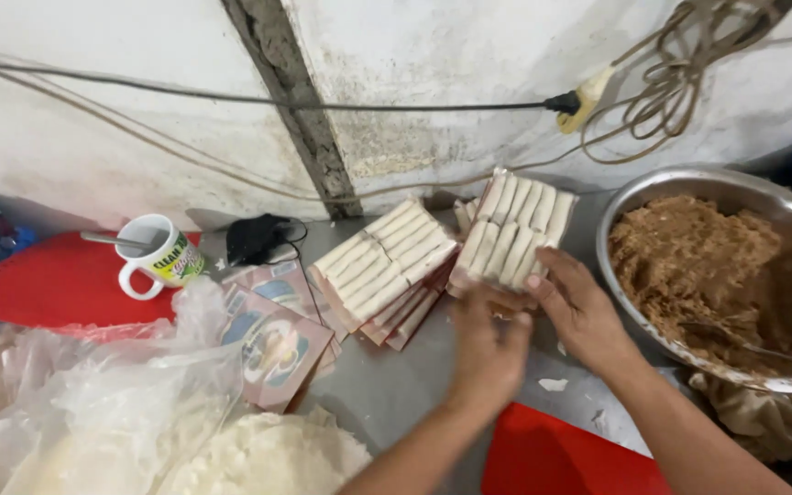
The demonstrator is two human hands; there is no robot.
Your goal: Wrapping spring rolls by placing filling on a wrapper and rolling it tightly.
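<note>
While both hands press together, the left hand and right hand, fingers closed narrow, square the near rolls beside the metal bowl.

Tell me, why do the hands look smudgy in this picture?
In the head view, the left hand is motion-blurred against the sharper spring rolls; the right hand is slightly soft; the metal bowl rim shows glare, and the frame edges bend.

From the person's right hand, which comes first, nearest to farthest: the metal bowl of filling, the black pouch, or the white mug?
Measured from the right hand:
1. Metal bowl of filling, just to its right.
2. Black pouch, left, by the wall.
3. White mug, farther left, on the red mat.
</note>
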